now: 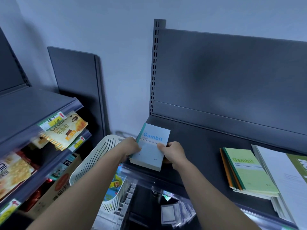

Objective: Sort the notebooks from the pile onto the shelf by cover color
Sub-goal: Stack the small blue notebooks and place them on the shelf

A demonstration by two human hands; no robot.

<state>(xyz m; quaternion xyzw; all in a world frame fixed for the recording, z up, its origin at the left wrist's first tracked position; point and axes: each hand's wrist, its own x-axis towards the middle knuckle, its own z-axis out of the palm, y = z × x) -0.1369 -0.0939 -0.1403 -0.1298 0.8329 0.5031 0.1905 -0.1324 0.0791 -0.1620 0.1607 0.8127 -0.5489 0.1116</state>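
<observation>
At lower centre, a white slotted plastic basket is sitting below our arms. At mid-frame we are gripping a thick stack of blue notebooks by its long edges, left hand and right hand closed on opposite sides, its near end overhanging the matte grey metal shelf. Bare shelf is lying between it and the flat green notebooks at right.
</observation>
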